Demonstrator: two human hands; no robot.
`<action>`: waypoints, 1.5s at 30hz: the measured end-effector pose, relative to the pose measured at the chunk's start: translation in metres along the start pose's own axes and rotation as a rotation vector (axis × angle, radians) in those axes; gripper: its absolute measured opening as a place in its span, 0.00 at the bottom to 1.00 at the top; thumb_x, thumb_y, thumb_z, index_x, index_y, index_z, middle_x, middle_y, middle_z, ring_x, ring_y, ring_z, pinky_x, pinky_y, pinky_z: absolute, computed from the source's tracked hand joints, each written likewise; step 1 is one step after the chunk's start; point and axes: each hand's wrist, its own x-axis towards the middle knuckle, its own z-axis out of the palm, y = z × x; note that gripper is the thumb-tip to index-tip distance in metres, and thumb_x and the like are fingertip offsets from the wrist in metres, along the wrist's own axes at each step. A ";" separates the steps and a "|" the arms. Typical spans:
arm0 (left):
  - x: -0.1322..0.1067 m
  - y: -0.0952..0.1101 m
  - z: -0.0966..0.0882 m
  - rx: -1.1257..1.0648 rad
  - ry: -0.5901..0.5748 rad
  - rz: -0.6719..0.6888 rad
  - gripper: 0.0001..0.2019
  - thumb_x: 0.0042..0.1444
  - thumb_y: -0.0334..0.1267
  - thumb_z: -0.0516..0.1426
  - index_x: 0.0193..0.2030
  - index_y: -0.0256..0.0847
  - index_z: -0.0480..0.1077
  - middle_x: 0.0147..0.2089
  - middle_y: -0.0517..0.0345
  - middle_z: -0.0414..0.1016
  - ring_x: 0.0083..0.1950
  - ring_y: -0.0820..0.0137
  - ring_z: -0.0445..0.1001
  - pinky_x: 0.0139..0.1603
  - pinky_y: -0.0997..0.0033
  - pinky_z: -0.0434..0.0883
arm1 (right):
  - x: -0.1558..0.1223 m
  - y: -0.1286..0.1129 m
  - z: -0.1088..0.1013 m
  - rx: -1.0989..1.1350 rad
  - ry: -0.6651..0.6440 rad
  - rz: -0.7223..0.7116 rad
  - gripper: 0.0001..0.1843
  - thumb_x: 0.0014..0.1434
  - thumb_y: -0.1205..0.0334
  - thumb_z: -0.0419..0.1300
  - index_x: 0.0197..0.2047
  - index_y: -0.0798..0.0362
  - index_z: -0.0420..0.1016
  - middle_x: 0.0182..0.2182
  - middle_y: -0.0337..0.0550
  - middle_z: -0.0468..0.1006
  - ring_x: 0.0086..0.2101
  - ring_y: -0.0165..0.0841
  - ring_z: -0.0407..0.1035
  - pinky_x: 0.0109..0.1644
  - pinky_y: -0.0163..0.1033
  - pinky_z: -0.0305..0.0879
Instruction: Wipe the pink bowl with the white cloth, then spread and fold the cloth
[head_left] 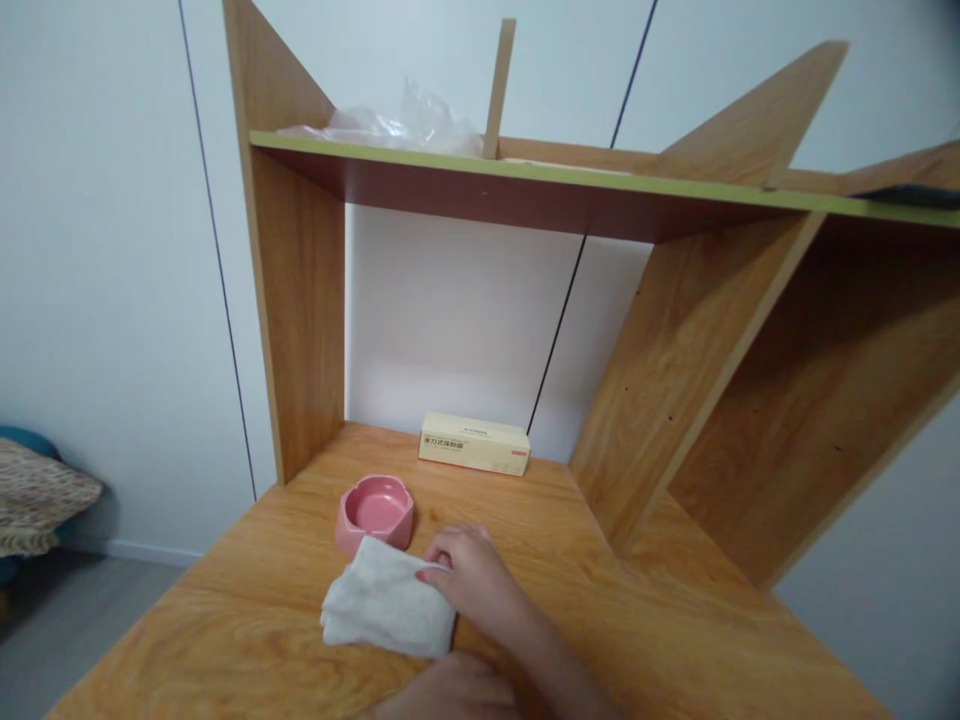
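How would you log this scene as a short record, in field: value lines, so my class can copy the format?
Right hand: pinching the white cloth at its right side
Left hand: just below the cloth, partly cut off; contact unclear
Cloth: folded
Pink bowl: upright, beyond the cloth, partly hidden by it
Box: pale yellow, printed, near the back wall
Surface: wood-grain desktop
Overhead: shelf bearing clear plastic
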 end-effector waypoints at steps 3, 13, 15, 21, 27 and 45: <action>0.002 -0.003 -0.021 -0.100 0.111 -0.005 0.11 0.59 0.37 0.48 0.28 0.43 0.68 0.23 0.65 0.69 0.24 0.77 0.66 0.28 0.80 0.63 | -0.012 0.024 -0.020 0.019 0.101 0.058 0.02 0.49 0.64 0.59 0.27 0.51 0.73 0.28 0.38 0.74 0.33 0.31 0.65 0.38 0.34 0.52; -0.004 -0.035 -0.104 -0.060 0.517 -0.482 0.12 0.49 0.27 0.43 0.35 0.39 0.65 0.29 0.55 0.71 0.31 0.68 0.68 0.32 0.68 0.65 | -0.044 0.093 -0.062 -0.132 0.565 0.257 0.11 0.54 0.62 0.51 0.34 0.53 0.75 0.30 0.46 0.70 0.36 0.38 0.63 0.40 0.39 0.55; -0.007 -0.050 -0.108 0.004 0.560 -0.607 0.13 0.50 0.28 0.44 0.42 0.39 0.62 0.37 0.54 0.71 0.39 0.65 0.69 0.40 0.65 0.65 | -0.047 0.099 -0.059 -0.187 0.642 0.277 0.12 0.54 0.62 0.50 0.34 0.53 0.74 0.32 0.47 0.68 0.37 0.39 0.62 0.40 0.39 0.55; -0.026 -0.094 -0.110 0.308 0.577 -1.096 0.24 0.48 0.33 0.48 0.54 0.32 0.53 0.53 0.44 0.62 0.53 0.55 0.59 0.52 0.53 0.58 | -0.048 0.098 -0.045 -0.283 0.627 0.231 0.09 0.51 0.67 0.49 0.32 0.52 0.69 0.33 0.45 0.70 0.37 0.36 0.62 0.40 0.38 0.52; -0.054 -0.119 -0.124 0.254 0.162 -1.374 0.24 0.50 0.36 0.47 0.54 0.25 0.56 0.53 0.38 0.63 0.55 0.54 0.59 0.55 0.59 0.55 | -0.048 0.079 -0.038 -0.379 0.472 0.216 0.04 0.47 0.68 0.52 0.28 0.52 0.66 0.25 0.39 0.73 0.32 0.35 0.64 0.39 0.39 0.47; -0.058 -0.110 -0.130 -0.301 0.005 -1.478 0.13 0.55 0.38 0.43 0.38 0.34 0.64 0.29 0.51 0.72 0.18 0.70 0.71 0.17 0.75 0.66 | -0.050 0.075 -0.036 -0.476 0.372 0.258 0.10 0.52 0.71 0.54 0.39 0.52 0.68 0.39 0.43 0.73 0.36 0.35 0.68 0.37 0.37 0.52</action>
